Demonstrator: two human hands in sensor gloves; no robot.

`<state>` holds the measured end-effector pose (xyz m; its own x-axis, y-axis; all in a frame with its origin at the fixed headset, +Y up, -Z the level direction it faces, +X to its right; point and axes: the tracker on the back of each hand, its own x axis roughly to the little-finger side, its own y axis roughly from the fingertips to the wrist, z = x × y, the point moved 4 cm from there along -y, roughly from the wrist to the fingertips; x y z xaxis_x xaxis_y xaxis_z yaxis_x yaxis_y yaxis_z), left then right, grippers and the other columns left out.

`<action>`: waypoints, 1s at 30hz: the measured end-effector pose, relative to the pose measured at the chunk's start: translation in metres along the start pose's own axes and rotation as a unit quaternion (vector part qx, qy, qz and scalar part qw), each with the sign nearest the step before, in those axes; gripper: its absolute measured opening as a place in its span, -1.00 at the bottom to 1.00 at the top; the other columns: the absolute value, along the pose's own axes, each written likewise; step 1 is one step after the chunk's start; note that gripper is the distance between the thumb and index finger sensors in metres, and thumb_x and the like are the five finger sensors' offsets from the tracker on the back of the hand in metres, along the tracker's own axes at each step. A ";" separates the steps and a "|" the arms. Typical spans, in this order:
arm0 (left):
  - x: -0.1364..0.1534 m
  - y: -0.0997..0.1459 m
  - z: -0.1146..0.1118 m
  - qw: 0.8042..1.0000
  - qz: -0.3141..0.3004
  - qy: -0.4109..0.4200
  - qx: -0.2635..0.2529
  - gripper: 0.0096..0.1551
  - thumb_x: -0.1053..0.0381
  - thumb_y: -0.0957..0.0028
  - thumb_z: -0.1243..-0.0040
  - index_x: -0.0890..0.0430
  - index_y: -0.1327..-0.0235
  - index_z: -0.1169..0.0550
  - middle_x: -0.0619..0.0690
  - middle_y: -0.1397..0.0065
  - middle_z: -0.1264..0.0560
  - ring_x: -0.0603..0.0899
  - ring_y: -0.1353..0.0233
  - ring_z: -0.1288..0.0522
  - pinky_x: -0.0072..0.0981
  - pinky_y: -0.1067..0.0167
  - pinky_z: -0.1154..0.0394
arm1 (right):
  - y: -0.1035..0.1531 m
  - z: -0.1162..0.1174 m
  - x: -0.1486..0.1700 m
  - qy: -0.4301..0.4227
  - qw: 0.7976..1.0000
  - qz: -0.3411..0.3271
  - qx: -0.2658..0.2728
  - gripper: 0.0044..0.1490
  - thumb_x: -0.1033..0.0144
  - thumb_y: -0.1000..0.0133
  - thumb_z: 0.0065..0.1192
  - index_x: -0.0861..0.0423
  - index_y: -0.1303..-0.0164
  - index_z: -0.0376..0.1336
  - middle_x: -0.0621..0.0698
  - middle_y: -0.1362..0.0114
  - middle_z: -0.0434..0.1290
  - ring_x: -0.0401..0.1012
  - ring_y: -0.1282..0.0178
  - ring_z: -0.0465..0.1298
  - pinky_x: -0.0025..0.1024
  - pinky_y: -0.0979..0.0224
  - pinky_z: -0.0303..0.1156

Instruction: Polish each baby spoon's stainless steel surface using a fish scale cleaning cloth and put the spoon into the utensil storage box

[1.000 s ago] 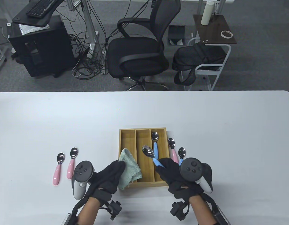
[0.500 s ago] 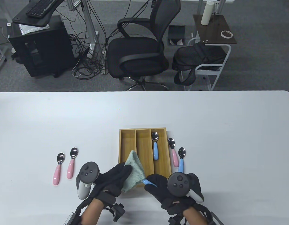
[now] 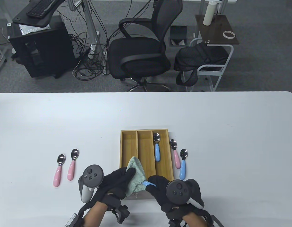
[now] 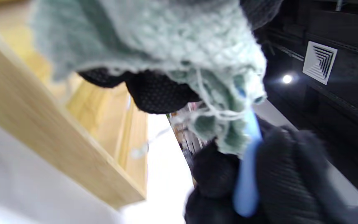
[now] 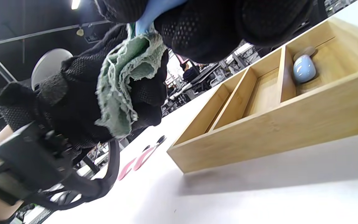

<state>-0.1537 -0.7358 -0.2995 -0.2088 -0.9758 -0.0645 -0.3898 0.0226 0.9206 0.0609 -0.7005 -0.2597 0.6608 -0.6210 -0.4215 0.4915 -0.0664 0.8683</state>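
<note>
My right hand (image 3: 157,186) grips the blue handle of a baby spoon (image 3: 148,183) over the near edge of the wooden storage box (image 3: 127,151). The spoon's steel bowl is hidden inside the pale green cloth (image 3: 136,176), which my left hand (image 3: 119,181) holds wrapped around it. The left wrist view shows the cloth (image 4: 204,56) bunched over the blue handle (image 4: 247,174). One blue-handled spoon (image 3: 157,147) lies in the box's right compartment. The right wrist view shows the cloth (image 5: 123,81) in the left glove and the box (image 5: 269,124) below.
Two pink-handled spoons (image 3: 58,169) (image 3: 72,164) lie left of the box. A pink spoon (image 3: 175,154) and a blue spoon (image 3: 183,164) lie just right of it. The box's left and middle compartments hold nothing. An office chair (image 3: 138,47) stands beyond the table's far edge.
A second ago the spoon's bowl was bare over the box and the cloth hung apart. The hands came together and drew nearer to me; the cloth now covers the bowl.
</note>
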 end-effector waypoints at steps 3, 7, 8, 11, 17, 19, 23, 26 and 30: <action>0.004 0.000 -0.003 0.998 0.014 0.051 0.036 -0.43 -0.02 -0.31 -0.19 0.33 -0.41 -0.47 0.15 -0.23 -0.65 0.16 -0.11 -0.77 -0.03 -0.08 -0.71 | -0.001 -0.002 0.004 -0.013 1.000 0.006 0.001 -0.40 0.04 -0.38 -0.15 0.20 -0.45 0.09 0.10 -0.27 0.37 -0.17 0.00 0.54 -0.22 -0.16 0.55; 0.005 0.000 -0.002 1.000 0.019 0.016 0.017 -0.39 -0.03 -0.20 -0.38 0.26 -0.38 -0.48 0.08 -0.22 -0.64 0.11 -0.11 -0.76 -0.06 -0.09 -0.70 | -0.002 0.002 0.006 -0.019 1.000 0.008 -0.007 -0.41 0.03 -0.38 -0.15 0.19 -0.45 0.08 0.09 -0.27 0.37 -0.16 0.00 0.54 -0.22 -0.16 0.55; 0.005 0.000 -0.001 1.000 0.024 0.004 0.008 -0.37 -0.06 -0.16 -0.39 0.25 -0.36 -0.49 0.06 -0.20 -0.64 0.10 -0.09 -0.75 -0.06 -0.08 -0.69 | -0.003 0.004 0.007 -0.019 1.000 0.009 -0.012 -0.41 0.03 -0.38 -0.15 0.18 -0.46 0.08 0.09 -0.27 0.36 -0.16 0.00 0.54 -0.22 -0.16 0.55; 0.003 0.002 0.001 0.998 0.024 -0.053 -0.021 -0.34 -0.18 -0.09 -0.40 0.21 -0.27 -0.52 -0.01 -0.11 -0.65 0.05 -0.01 -0.75 -0.08 -0.03 -0.68 | -0.003 0.007 0.008 -0.013 1.000 0.006 -0.019 -0.41 0.03 -0.38 -0.14 0.17 -0.46 0.08 0.08 -0.28 0.36 -0.16 0.00 0.54 -0.21 -0.16 0.55; -0.004 0.005 0.006 0.987 0.008 -0.143 -0.071 -0.33 -0.36 -0.03 -0.26 0.16 -0.07 -0.61 -0.12 0.07 -0.70 -0.04 0.13 -0.77 -0.15 0.06 -0.71 | -0.004 0.012 0.006 -0.005 1.000 0.000 -0.025 -0.41 0.03 -0.37 -0.15 0.17 -0.46 0.07 0.08 -0.28 0.36 -0.16 -0.01 0.54 -0.21 -0.17 0.55; -0.004 0.005 0.006 0.986 0.008 -0.146 -0.076 -0.34 -0.36 -0.07 -0.20 0.17 -0.05 -0.63 -0.12 0.09 -0.71 -0.04 0.14 -0.78 -0.15 0.08 -0.72 | -0.005 0.012 0.007 -0.003 1.000 0.001 -0.022 -0.41 0.03 -0.37 -0.16 0.17 -0.46 0.08 0.07 -0.28 0.36 -0.17 0.00 0.54 -0.22 -0.17 0.55; -0.004 0.005 0.004 0.988 0.005 -0.130 -0.079 -0.35 -0.30 -0.22 -0.01 0.21 -0.09 -0.63 -0.09 0.06 -0.74 -0.02 0.11 -0.80 -0.17 0.06 -0.73 | -0.004 0.011 0.008 0.001 1.000 0.004 -0.010 -0.40 0.03 -0.38 -0.17 0.18 -0.46 0.07 0.07 -0.27 0.37 -0.18 0.01 0.54 -0.23 -0.15 0.55; -0.002 0.003 0.001 0.994 0.005 -0.092 -0.056 -0.35 -0.24 -0.28 0.07 0.26 -0.17 -0.60 -0.04 0.00 -0.73 0.00 0.06 -0.80 -0.15 0.03 -0.73 | -0.003 0.010 0.010 0.002 1.000 0.005 -0.003 -0.40 0.02 -0.37 -0.19 0.18 -0.46 0.07 0.07 -0.27 0.37 -0.19 0.02 0.55 -0.25 -0.15 0.56; 0.010 -0.001 -0.003 0.998 0.032 0.046 0.007 -0.39 -0.13 -0.32 -0.04 0.33 -0.30 -0.53 0.09 -0.12 -0.70 0.10 -0.02 -0.80 -0.10 0.00 -0.72 | -0.004 0.007 0.013 -0.025 1.000 0.008 -0.002 -0.39 0.02 -0.37 -0.19 0.18 -0.46 0.08 0.07 -0.27 0.37 -0.19 0.02 0.54 -0.25 -0.14 0.56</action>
<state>-0.1529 -0.7458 -0.2998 -0.1495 -0.9883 0.0300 -0.3904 0.0869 0.9166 0.0642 -0.7137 -0.2668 0.6398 -0.6598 -0.3942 0.4834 -0.0532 0.8738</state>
